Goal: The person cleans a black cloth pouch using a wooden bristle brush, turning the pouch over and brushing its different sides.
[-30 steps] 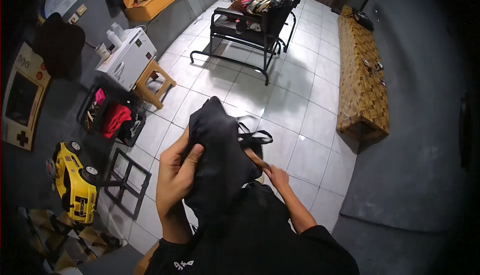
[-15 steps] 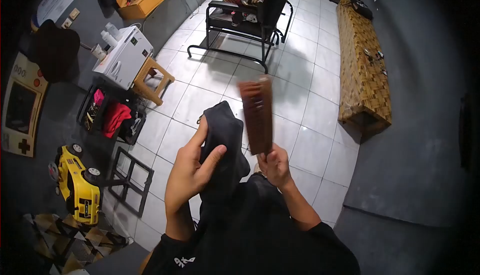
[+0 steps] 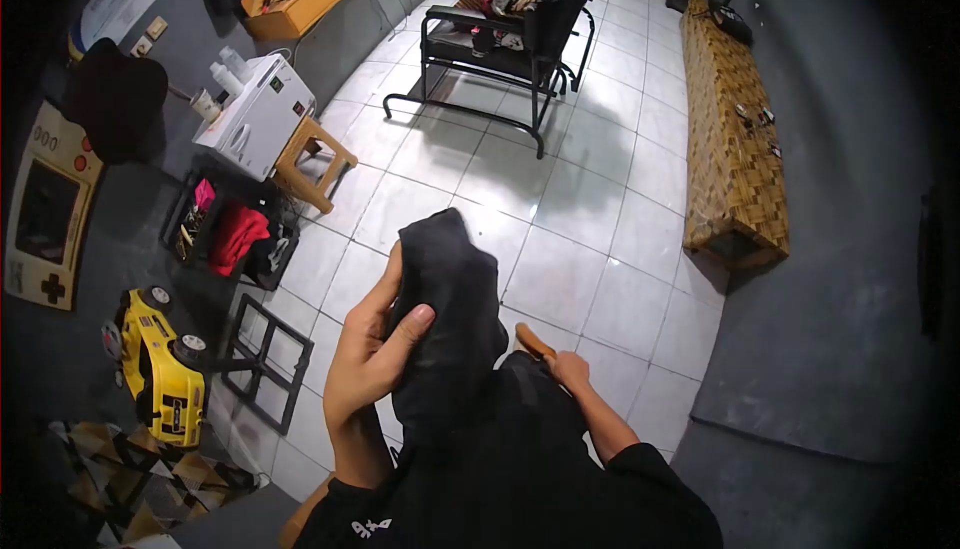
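Observation:
My left hand (image 3: 370, 364) is closed around a black fabric item (image 3: 450, 289), thumb pressed on its near face and fingers behind it. The fabric stands up in front of my body, and its lower part merges with my black clothing, so its exact kind is unclear. Lower and to the right, my right hand (image 3: 571, 369) grips a brown brush (image 3: 534, 340). Only a narrow part of the brush shows; its bristles are hidden from this angle. The brush is apart from the black fabric, near my lap.
A black metal chair (image 3: 480, 47) piled with clothes stands ahead on the tiled floor (image 3: 560, 269). To the right is a long woven bench (image 3: 735, 139). At left are a yellow toy car (image 3: 160, 364), a black frame (image 3: 265, 364), a wooden stool (image 3: 312, 164) and a small white fridge (image 3: 255, 119).
My right hand has lowered the brush from beside the fabric's upper part towards my lap and turned it, so its bristles no longer show. My left hand keeps its hold, the fabric turned slightly.

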`<state>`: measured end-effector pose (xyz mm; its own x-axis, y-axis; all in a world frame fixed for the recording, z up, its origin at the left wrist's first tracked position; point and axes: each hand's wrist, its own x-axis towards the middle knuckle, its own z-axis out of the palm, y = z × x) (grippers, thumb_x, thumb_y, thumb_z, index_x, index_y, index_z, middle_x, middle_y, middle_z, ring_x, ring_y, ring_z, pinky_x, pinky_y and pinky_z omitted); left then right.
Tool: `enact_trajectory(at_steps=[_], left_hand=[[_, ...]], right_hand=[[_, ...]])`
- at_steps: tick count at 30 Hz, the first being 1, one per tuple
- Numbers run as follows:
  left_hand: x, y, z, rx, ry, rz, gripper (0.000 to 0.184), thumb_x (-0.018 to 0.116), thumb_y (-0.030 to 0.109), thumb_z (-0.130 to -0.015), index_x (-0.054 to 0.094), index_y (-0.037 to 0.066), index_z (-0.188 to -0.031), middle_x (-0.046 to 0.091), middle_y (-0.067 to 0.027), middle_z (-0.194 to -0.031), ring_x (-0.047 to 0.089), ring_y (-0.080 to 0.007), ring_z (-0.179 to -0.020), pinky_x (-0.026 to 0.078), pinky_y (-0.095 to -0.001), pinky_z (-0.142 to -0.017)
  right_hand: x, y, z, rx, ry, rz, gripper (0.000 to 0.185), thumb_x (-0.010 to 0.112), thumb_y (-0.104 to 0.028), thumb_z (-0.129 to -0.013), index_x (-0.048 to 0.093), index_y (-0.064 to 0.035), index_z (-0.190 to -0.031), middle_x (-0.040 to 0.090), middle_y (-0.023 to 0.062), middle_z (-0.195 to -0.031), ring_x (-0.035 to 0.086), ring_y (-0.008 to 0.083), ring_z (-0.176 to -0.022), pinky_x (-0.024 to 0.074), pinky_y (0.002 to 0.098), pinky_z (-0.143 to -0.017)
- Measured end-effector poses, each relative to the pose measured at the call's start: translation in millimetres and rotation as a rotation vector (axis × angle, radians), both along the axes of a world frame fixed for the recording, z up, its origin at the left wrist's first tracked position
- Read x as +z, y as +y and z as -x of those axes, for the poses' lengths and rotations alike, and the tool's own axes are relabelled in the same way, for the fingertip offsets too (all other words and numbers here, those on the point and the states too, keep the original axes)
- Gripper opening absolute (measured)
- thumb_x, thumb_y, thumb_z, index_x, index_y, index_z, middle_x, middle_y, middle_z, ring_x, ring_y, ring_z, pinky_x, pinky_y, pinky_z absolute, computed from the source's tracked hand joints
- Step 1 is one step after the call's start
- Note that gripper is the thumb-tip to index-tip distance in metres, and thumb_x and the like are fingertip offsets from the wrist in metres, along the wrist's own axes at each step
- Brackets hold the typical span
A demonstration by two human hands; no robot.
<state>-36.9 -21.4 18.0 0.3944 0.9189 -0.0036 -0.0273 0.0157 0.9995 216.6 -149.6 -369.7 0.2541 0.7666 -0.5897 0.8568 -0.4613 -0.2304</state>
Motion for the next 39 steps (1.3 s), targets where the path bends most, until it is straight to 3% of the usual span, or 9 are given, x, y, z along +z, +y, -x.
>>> enact_trajectory(at_steps=[4, 6, 11, 14, 19, 23, 28, 34, 39], left_hand=[[-2.9, 4.1, -4.3, 0.034, 0.041, 0.032, 0.057, 0.051, 0.004, -0.087, 0.024, -0.009, -0.136, 0.037, -0.0161, -0.136, 0.037, -0.0189, -0.124, 0.025, -0.0284, -0.103], [-4.1, 5.4, -7.8, 0.027, 0.089, 0.008, 0.058, 0.051, 0.003, -0.087, 0.022, -0.009, -0.136, 0.034, -0.0165, -0.138, 0.035, -0.019, -0.125, 0.024, -0.0285, -0.103], [0.6, -0.1, -8.6, -0.029, 0.15, -0.076, 0.06, 0.049, 0.0, -0.087, 0.017, -0.008, -0.138, 0.028, -0.0184, -0.142, 0.031, -0.02, -0.128, 0.021, -0.0287, -0.105], [15.3, -6.1, -1.0, -0.031, 0.176, -0.094, 0.06, 0.047, -0.002, -0.087, 0.017, -0.008, -0.138, 0.029, -0.0195, -0.141, 0.03, -0.0214, -0.129, 0.021, -0.0293, -0.105], [17.2, -12.9, 14.8, 0.004, 0.102, -0.115, 0.06, 0.047, -0.002, -0.086, 0.018, -0.007, -0.138, 0.031, -0.0195, -0.14, 0.031, -0.0222, -0.128, 0.019, -0.0297, -0.105], [17.4, -14.8, 13.4, 0.008, 0.019, -0.051, 0.06, 0.048, 0.0, -0.086, 0.019, -0.006, -0.138, 0.032, -0.0186, -0.139, 0.032, -0.0211, -0.128, 0.02, -0.0291, -0.105], [4.3, -5.7, 4.8, -0.015, 0.103, -0.025, 0.06, 0.049, 0.002, -0.087, 0.018, -0.006, -0.139, 0.032, -0.017, -0.139, 0.033, -0.019, -0.126, 0.023, -0.0273, -0.103], [10.9, -3.8, -5.7, -0.142, 0.176, -0.001, 0.06, 0.049, -0.002, -0.087, 0.018, -0.007, -0.138, 0.031, -0.016, -0.139, 0.032, -0.0173, -0.126, 0.022, -0.026, -0.103], [18.2, -7.4, 7.1, -0.115, 0.199, -0.118, 0.06, 0.047, -0.004, -0.086, 0.018, -0.008, -0.138, 0.03, -0.0181, -0.14, 0.029, -0.0201, -0.129, 0.017, -0.0287, -0.106]], right_hand=[[15.3, 24.9, 10.9, -0.328, 0.227, -0.436, 0.043, 0.041, -0.038, -0.092, 0.061, -0.0012, -0.085, 0.062, 0.0199, -0.073, 0.062, 0.0356, -0.073, 0.047, 0.0437, -0.061], [101.4, 53.9, 28.3, -0.429, 0.58, -0.629, 0.039, 0.041, -0.035, -0.093, 0.054, 0.0001, -0.085, 0.057, 0.0201, -0.064, 0.059, 0.0367, -0.066, 0.0443, 0.0418, -0.055], [190.7, 80.4, 54.1, 0.143, 0.712, -1.191, 0.012, 0.051, -0.008, -0.085, 0.045, 0.0021, -0.087, 0.053, 0.0176, -0.066, 0.055, 0.0372, -0.059, 0.0428, 0.0398, -0.051], [156.8, 92.2, 62.3, 0.184, 0.676, -1.234, 0.034, 0.044, -0.035, -0.092, 0.042, -0.0019, -0.082, 0.053, 0.0149, -0.062, 0.055, 0.0352, -0.057, 0.041, 0.0396, -0.049], [48.3, 65.4, 27.0, 0.122, 0.072, -0.468, 0.031, 0.049, -0.034, -0.089, 0.05, -0.0035, -0.092, 0.062, 0.0165, -0.075, 0.062, 0.036, -0.071, 0.0463, 0.0431, -0.054], [-9.1, 22.5, -14.0, 0.086, -0.059, -0.011, 0.045, 0.044, -0.042, -0.09, 0.06, -0.0013, -0.081, 0.064, 0.019, -0.078, 0.062, 0.0366, -0.079, 0.0479, 0.0465, -0.065], [47.2, 43.4, 3.4, -0.247, 0.196, -0.407, 0.044, 0.042, -0.038, -0.091, 0.059, 0.0016, -0.083, 0.063, 0.0225, -0.075, 0.061, 0.0402, -0.076, 0.0465, 0.046, -0.064], [194.9, 74.6, 58.4, -0.244, 1.006, -1.092, 0.026, 0.043, -0.024, -0.093, 0.049, 0.0006, -0.085, 0.049, 0.0071, -0.058, 0.05, 0.0198, -0.05, 0.04, 0.0312, -0.048], [185.4, 85.7, 60.6, 0.152, 0.646, -1.328, 0.012, 0.053, -0.006, -0.084, 0.051, 0.0003, -0.094, 0.055, 0.0114, -0.067, 0.055, 0.0292, -0.059, 0.0444, 0.0364, -0.055]])
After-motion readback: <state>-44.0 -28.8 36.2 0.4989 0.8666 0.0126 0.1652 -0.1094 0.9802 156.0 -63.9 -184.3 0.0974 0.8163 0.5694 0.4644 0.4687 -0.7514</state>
